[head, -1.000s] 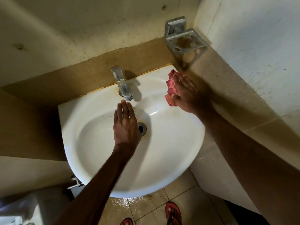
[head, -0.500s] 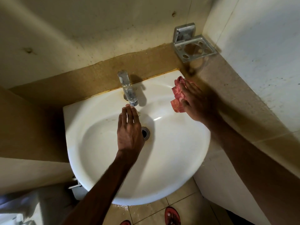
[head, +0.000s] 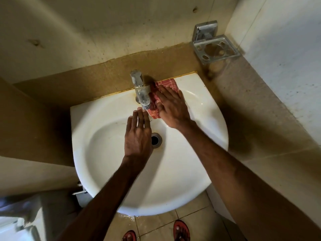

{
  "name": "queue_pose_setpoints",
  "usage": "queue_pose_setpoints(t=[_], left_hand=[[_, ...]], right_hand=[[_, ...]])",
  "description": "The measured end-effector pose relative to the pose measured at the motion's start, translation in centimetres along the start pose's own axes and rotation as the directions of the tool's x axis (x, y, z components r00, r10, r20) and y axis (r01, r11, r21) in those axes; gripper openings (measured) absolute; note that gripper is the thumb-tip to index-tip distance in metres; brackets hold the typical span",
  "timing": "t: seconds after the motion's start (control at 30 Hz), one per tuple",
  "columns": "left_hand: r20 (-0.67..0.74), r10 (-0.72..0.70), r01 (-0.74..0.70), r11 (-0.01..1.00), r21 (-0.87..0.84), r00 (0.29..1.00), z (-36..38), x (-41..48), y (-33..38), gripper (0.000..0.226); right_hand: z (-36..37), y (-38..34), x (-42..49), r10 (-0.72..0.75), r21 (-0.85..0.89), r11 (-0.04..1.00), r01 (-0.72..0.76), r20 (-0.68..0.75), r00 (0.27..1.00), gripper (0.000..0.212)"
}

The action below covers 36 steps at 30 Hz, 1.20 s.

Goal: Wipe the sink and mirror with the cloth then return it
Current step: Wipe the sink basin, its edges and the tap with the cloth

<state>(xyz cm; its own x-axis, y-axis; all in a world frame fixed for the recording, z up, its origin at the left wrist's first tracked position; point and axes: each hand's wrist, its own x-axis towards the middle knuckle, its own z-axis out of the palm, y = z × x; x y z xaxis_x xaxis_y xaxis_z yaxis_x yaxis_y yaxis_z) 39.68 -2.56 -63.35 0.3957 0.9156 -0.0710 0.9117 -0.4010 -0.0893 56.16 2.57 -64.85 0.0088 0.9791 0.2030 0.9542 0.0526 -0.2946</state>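
Note:
A white sink (head: 205, 141) is mounted in the corner, with a chrome tap (head: 141, 92) at its back and a drain (head: 156, 140) in the bowl. A red patterned cloth (head: 167, 84) lies on the sink's back rim just right of the tap. My right hand (head: 172, 108) presses flat on the cloth with straight fingers. My left hand (head: 138, 134) hovers over the bowl with flat fingers, its fingertips just under the tap's spout. No mirror is in view.
A chrome holder (head: 215, 47) is fixed to the back wall at the right corner. Walls close in on the back and right. Below the sink lie floor tiles (head: 156, 223) with a wet patch, and my feet in red sandals (head: 181, 230).
My right hand has slid the cloth left along the back rim, from the sink's right side to beside the tap. The left hand stays under the spout.

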Motion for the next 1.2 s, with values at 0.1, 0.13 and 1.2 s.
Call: queue_pose_setpoints(t=[0.1, 0.13, 1.2], left_hand=[[-0.013, 0.041, -0.041, 0.999, 0.008, 0.999, -0.1, 0.1, -1.0, 0.086], [-0.022, 0.048, -0.048, 0.999, 0.001, 0.999, -0.1, 0.1, -1.3, 0.085], [-0.026, 0.079, -0.082, 0.990, -0.111, 0.996, 0.4, 1.0, -2.2, 0.089]], right_hand=[[-0.2, 2.4, -0.4, -0.052, -0.046, 0.998, 0.051, -0.009, 0.999, 0.054], [-0.5, 3.6, -0.6, -0.053, -0.052, 0.997, 0.051, -0.028, 0.998, 0.054], [-0.9, 8.8, -1.4, 0.304, -0.027, 0.935, -0.352, -0.445, 0.842, 0.049]])
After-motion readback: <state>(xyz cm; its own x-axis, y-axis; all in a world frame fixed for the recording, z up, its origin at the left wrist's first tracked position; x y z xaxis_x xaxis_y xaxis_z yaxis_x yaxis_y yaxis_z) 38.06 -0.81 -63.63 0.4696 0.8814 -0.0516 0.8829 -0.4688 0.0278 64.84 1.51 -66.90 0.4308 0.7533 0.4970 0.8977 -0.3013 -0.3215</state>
